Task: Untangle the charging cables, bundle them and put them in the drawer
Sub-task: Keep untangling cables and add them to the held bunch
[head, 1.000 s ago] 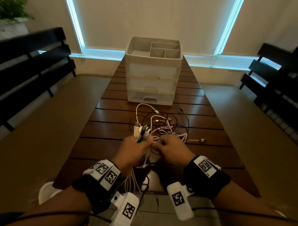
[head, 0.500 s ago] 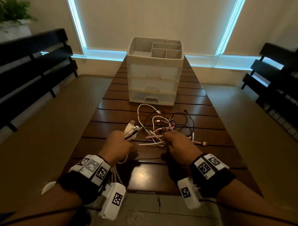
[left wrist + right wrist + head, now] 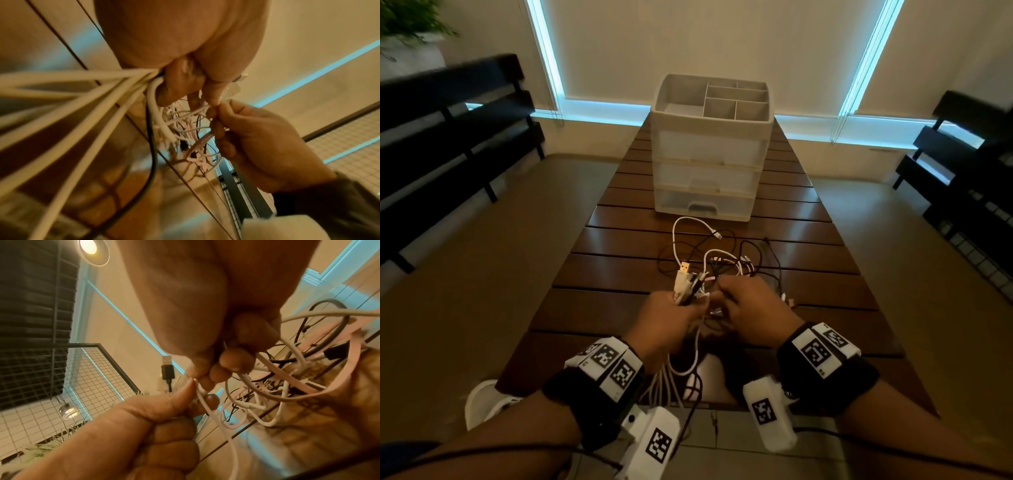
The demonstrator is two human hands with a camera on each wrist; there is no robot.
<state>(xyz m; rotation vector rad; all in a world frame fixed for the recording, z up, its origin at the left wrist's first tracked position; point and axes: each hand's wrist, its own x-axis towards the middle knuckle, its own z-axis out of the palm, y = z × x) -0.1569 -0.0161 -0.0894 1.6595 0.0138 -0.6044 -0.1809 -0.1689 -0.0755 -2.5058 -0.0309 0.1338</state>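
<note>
White and black plug ends stay gathered in my left hand (image 3: 666,317), fingers curled round them so freed leads keep sorted, while my right hand (image 3: 751,308) pinches one white strand from the charging cables (image 3: 722,260) (tangled just before the closed drawer unit (image 3: 709,154)) on the desk (image 3: 599,270).

Slatted table (image 3: 619,284): drawer unit (image 3: 709,164), cables (image 3: 726,253).

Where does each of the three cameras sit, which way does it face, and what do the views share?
Head: worn high, looks forward and down the table at the drawer unit; both forearms show.
Left wrist: under the left hand, faces its fingers gripping white cables.
Right wrist: under the right hand, faces its fingers pinching a white cable.
Shared: both wrist views show both hands meeting at the tangle.
</note>
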